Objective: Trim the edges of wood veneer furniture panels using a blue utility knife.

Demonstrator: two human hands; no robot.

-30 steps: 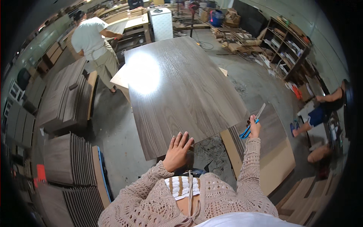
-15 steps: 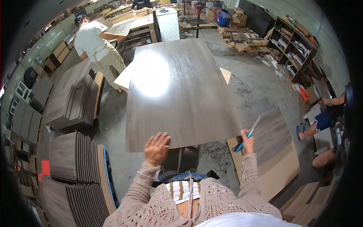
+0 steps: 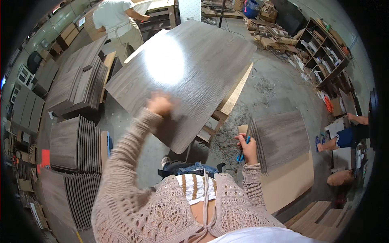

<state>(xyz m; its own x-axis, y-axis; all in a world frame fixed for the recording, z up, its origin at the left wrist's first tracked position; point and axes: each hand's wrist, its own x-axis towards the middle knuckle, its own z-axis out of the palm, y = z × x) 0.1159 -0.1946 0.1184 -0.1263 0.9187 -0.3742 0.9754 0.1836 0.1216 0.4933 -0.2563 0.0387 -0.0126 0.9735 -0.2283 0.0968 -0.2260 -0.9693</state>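
Observation:
A large grey-brown wood-grain panel (image 3: 194, 73) lies turned at an angle, one corner pointing toward my body. My left hand (image 3: 161, 104), blurred by motion, is over the panel's near left part; whether it touches is unclear, and its fingers are smeared. Beside the panel's near right edge, my right hand (image 3: 249, 150) is closed around the blue handle of a long flat-bladed tool (image 3: 242, 153). Its thin blade points up and away from me, partly blurred. Under the panel, a wooden support (image 3: 216, 125) shows at the right.
Wood-grain panels (image 3: 279, 137) lie on a pale board (image 3: 293, 178) at my right. Stacked panels (image 3: 73, 89) and upright rows of boards (image 3: 65, 148) stand at left. Dark scraps (image 3: 263, 87) litter the floor. A co-worker (image 3: 115, 22) works at the far left; another person (image 3: 344, 129) is at right.
The panel has turned from nearly square-on to diagonal. My left hand has moved up and forward from its near edge. My right hand, with the tool, has left its right corner and come inward.

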